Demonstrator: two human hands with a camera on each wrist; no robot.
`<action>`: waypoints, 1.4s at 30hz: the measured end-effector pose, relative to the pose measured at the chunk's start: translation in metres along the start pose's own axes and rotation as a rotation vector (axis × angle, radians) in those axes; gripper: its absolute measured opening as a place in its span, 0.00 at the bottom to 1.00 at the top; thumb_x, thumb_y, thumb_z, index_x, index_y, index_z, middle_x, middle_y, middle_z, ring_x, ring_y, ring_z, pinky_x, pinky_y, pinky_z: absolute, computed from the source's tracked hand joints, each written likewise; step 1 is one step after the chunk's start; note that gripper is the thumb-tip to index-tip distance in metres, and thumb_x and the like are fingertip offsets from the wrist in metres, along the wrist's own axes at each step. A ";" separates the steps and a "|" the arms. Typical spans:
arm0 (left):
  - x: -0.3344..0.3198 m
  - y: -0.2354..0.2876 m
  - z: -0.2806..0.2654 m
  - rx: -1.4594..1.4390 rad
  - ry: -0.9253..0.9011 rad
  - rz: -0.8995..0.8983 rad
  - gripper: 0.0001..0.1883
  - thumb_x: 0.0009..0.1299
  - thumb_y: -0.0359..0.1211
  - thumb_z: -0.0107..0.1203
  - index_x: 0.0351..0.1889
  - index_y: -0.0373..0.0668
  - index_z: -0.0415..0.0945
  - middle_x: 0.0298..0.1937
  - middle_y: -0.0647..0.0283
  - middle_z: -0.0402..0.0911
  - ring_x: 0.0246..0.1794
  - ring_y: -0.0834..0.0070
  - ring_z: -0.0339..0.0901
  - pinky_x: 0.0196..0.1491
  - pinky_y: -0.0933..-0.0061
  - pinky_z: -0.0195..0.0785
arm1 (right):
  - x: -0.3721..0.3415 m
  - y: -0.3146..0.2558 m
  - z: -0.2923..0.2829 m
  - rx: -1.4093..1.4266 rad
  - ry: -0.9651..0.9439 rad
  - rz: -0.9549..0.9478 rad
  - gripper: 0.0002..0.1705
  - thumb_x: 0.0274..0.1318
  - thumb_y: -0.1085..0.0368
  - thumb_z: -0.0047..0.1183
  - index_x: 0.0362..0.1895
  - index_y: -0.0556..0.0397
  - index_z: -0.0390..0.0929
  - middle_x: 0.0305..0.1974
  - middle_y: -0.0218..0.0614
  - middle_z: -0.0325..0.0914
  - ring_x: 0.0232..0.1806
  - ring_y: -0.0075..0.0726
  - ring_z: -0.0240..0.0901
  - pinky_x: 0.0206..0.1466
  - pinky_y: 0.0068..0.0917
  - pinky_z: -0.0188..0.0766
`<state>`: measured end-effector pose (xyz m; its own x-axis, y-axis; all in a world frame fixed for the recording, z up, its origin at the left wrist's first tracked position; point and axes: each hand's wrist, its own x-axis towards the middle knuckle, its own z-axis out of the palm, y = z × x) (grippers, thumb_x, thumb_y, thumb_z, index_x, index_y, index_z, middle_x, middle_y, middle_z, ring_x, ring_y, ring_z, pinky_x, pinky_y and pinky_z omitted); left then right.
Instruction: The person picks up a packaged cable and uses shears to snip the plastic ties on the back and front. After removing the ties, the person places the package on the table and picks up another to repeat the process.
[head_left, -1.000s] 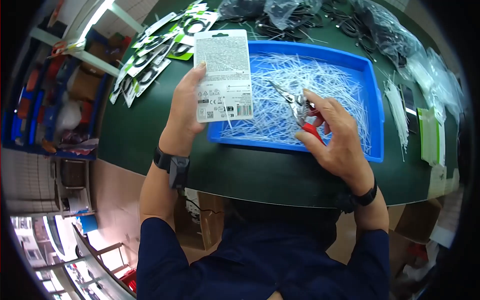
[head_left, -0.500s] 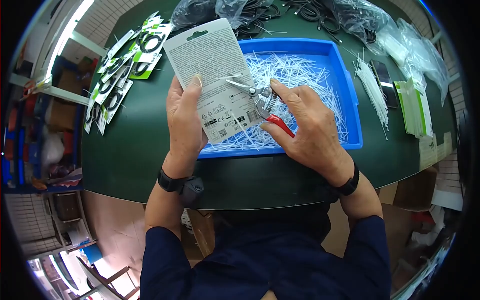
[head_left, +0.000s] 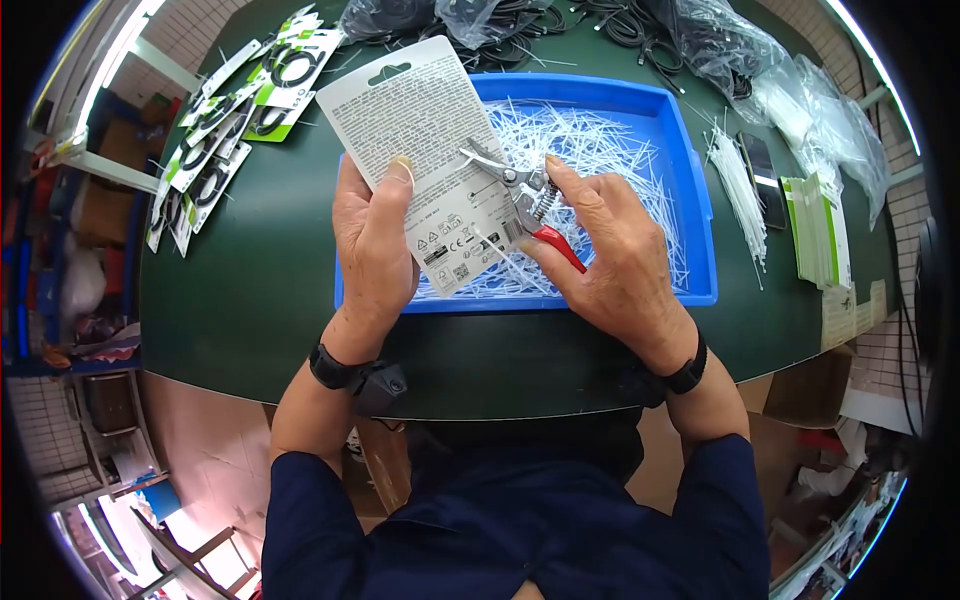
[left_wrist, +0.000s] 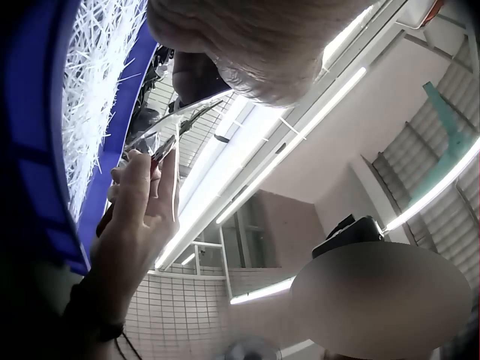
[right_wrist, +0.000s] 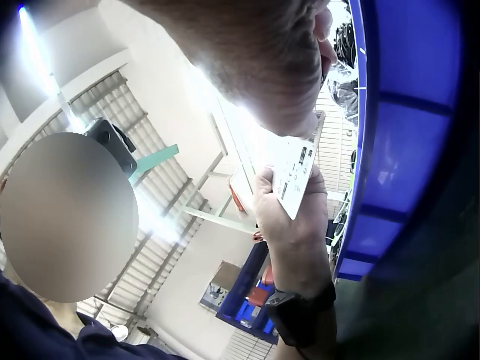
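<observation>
My left hand (head_left: pixel 375 240) grips a printed white package card (head_left: pixel 415 135) by its left edge, thumb flat on the text side. The card is tilted, its hang hole at the top. In my right hand (head_left: pixel 625 255) is a pair of red-handled snips (head_left: pixel 557 245), with a coil spring between the handles. Their blades lie over the card's right part, right at a thin white strip there. Another white strip sticks out near the barcode. Below both hands, a blue tray (head_left: pixel 706 225) holds a heap of thin white plastic strips (head_left: pixel 575 135).
Carded black cables (head_left: pixel 290 75) lie piled at the left. Plastic bags (head_left: pixel 720 50) and loose black cables are along the back. At the right are a bundle of white cable ties (head_left: pixel 738 190), a phone (head_left: pixel 763 175) and a stack of green-and-white cards (head_left: pixel 820 230).
The snips have come left from over the tray onto the card. The card has tilted, its top leaning left. In the last half second both hands have barely moved.
</observation>
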<state>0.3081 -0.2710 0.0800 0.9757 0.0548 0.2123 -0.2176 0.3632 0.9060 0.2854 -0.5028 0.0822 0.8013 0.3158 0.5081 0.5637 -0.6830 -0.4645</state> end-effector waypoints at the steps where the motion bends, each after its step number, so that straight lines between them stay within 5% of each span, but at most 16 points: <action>1: -0.001 -0.002 0.000 -0.006 0.004 0.000 0.21 0.84 0.32 0.47 0.71 0.32 0.65 0.62 0.53 0.80 0.58 0.75 0.79 0.64 0.69 0.73 | 0.000 0.000 -0.001 -0.040 0.010 -0.020 0.46 0.49 0.63 0.78 0.73 0.54 0.74 0.43 0.43 0.79 0.39 0.42 0.78 0.42 0.36 0.78; 12: -0.014 -0.012 0.007 -0.052 0.043 0.176 0.20 0.84 0.32 0.47 0.71 0.35 0.65 0.61 0.55 0.79 0.56 0.78 0.76 0.62 0.71 0.71 | -0.003 -0.012 0.001 -0.072 0.002 -0.014 0.47 0.50 0.66 0.77 0.75 0.56 0.72 0.40 0.43 0.78 0.37 0.41 0.78 0.39 0.37 0.77; 21: -0.004 -0.018 -0.003 0.127 0.075 0.092 0.18 0.84 0.34 0.49 0.65 0.33 0.67 0.56 0.56 0.80 0.51 0.80 0.78 0.57 0.74 0.74 | -0.008 -0.006 0.015 0.011 -0.087 0.066 0.43 0.51 0.67 0.75 0.73 0.56 0.74 0.36 0.40 0.78 0.33 0.38 0.75 0.36 0.34 0.75; 24: 0.003 -0.013 -0.007 0.025 0.100 -0.066 0.17 0.83 0.35 0.49 0.63 0.32 0.68 0.54 0.56 0.81 0.47 0.78 0.82 0.51 0.74 0.78 | -0.006 -0.002 0.010 0.022 -0.180 0.116 0.42 0.51 0.67 0.75 0.72 0.56 0.76 0.36 0.39 0.78 0.33 0.37 0.75 0.36 0.33 0.74; 42: 0.014 0.000 -0.018 -0.136 0.219 0.098 0.18 0.84 0.37 0.47 0.64 0.34 0.67 0.56 0.53 0.81 0.50 0.71 0.86 0.53 0.69 0.83 | -0.003 -0.007 0.005 0.183 -0.257 0.044 0.43 0.48 0.68 0.76 0.72 0.51 0.77 0.38 0.38 0.78 0.34 0.33 0.74 0.40 0.30 0.76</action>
<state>0.3222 -0.2531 0.0761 0.9360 0.2901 0.1993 -0.3203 0.4670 0.8242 0.2804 -0.4956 0.0803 0.8370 0.4605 0.2957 0.5354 -0.5771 -0.6167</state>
